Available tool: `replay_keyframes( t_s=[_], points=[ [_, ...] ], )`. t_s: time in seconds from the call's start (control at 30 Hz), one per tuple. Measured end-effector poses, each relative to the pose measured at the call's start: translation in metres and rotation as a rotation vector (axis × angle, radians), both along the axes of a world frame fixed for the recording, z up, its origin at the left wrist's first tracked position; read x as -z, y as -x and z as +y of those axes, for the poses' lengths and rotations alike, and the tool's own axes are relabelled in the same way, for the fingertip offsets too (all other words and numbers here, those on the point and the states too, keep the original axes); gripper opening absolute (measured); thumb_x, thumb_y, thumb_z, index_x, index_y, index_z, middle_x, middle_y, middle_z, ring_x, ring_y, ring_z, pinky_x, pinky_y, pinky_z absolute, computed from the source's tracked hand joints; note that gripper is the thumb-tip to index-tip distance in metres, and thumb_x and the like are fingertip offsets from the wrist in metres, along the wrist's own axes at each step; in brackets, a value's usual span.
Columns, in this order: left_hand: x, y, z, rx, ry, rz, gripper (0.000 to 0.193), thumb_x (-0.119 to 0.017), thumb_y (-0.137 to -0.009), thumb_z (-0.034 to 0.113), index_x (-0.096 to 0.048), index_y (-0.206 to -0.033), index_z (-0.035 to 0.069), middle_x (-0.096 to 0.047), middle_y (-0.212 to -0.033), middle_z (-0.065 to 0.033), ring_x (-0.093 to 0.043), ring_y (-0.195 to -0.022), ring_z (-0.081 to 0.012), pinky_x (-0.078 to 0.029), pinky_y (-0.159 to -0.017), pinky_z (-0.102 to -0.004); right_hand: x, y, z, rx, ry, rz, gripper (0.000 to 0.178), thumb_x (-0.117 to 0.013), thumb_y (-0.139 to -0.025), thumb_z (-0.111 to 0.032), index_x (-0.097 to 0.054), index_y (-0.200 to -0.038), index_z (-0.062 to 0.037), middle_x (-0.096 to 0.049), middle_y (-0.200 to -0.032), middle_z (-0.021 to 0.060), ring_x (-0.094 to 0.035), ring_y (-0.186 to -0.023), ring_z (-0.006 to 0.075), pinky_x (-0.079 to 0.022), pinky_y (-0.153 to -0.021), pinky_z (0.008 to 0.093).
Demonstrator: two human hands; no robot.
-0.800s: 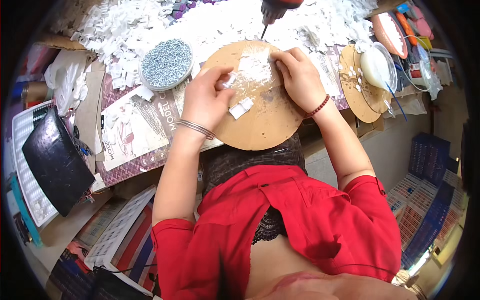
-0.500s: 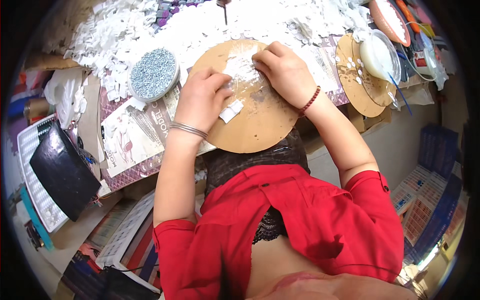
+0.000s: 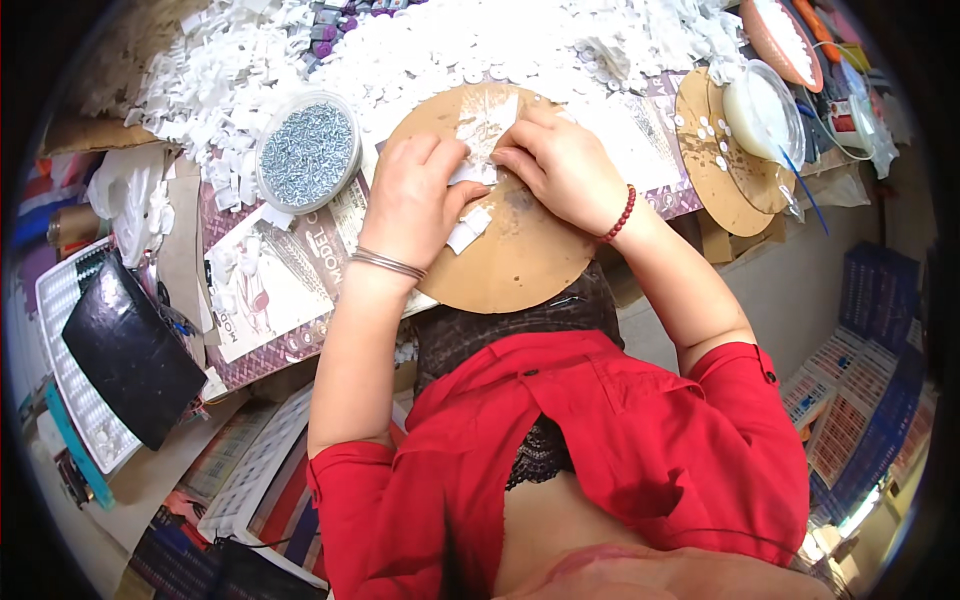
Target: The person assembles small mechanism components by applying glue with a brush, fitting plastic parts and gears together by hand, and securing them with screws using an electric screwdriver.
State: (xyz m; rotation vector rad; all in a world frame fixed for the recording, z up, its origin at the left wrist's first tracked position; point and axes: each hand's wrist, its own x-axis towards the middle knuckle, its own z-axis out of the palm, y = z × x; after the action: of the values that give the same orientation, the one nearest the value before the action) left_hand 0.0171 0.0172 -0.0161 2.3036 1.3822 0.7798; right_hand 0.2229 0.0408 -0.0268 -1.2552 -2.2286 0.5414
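A round brown cardboard disc (image 3: 510, 280) lies in front of me at the table edge, marked with whitish smears. Over it, my left hand (image 3: 418, 195) pinches a small white piece (image 3: 472, 173) between thumb and fingers. My right hand (image 3: 562, 168) is closed close beside that piece, thumb and forefinger together; what its fingertips hold, if anything, is too small to make out. Another small white block (image 3: 468, 232) rests on the disc just below my left thumb.
A round clear tub of small silvery screws (image 3: 308, 153) stands left of the disc. White parts (image 3: 420, 45) are heaped along the back. At right are more cardboard discs (image 3: 735, 200), a bowl of white paste (image 3: 760, 105) and a pink basket (image 3: 778, 45).
My right hand has come down and left toward my left hand. My left fingers have shifted right, and a white piece now shows in them. The block on the disc stays nearly in place.
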Motion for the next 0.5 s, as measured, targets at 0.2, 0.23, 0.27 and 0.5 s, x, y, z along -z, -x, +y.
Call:
replay_keyframes(
  t_s=[0.2,0.23,0.27,0.5],
  points=[
    [0.008,-0.002,-0.005,-0.054,-0.034,-0.031,0.027,-0.082,-0.074,0.017,-0.068,-0.092,0.004,-0.059,-0.089,-0.0128,-0.058,-0.089,-0.0345,-0.049,-0.077,-0.0429,-0.004,-0.001,-0.006,-0.006,-0.041,-0.01,0.011,-0.069,-0.086,-0.016,-0.067,-0.087,-0.0057,-0.062,-0.086,0.0125,-0.064,-0.082,0.0342,-0.053,-0.072,0.0412],
    [0.009,-0.002,-0.006,-0.058,-0.032,-0.023,0.027,-0.082,-0.073,0.017,-0.068,-0.093,0.004,-0.059,-0.089,-0.0129,-0.058,-0.089,-0.0344,-0.049,-0.078,-0.0436,-0.004,0.001,-0.009,-0.013,-0.063,-0.031,0.009,-0.068,-0.086,-0.015,-0.067,-0.087,-0.0059,-0.061,-0.085,0.0116,-0.064,-0.081,0.0333,-0.053,-0.071,0.0402],
    [0.009,-0.002,-0.006,-0.06,-0.032,-0.026,0.027,-0.082,-0.073,0.017,-0.068,-0.093,0.004,-0.059,-0.089,-0.0129,-0.058,-0.089,-0.0344,-0.049,-0.078,-0.0436,-0.003,0.004,-0.012,-0.014,-0.063,-0.034,0.009,-0.068,-0.086,-0.015,-0.067,-0.087,-0.0059,-0.061,-0.085,0.0116,-0.064,-0.081,0.0333,-0.053,-0.071,0.0402],
    [0.01,-0.003,-0.007,-0.079,-0.053,-0.031,0.025,-0.082,-0.075,0.017,-0.067,-0.09,0.003,-0.058,-0.088,-0.0134,-0.058,-0.087,-0.0347,-0.049,-0.077,-0.0423,-0.001,0.001,-0.034,-0.185,-0.36,-0.252,0.019,-0.062,-0.084,-0.012,-0.069,-0.101,-0.0091,-0.06,-0.087,0.0086,-0.062,-0.081,0.0282,-0.054,-0.071,0.0384]
  ],
)
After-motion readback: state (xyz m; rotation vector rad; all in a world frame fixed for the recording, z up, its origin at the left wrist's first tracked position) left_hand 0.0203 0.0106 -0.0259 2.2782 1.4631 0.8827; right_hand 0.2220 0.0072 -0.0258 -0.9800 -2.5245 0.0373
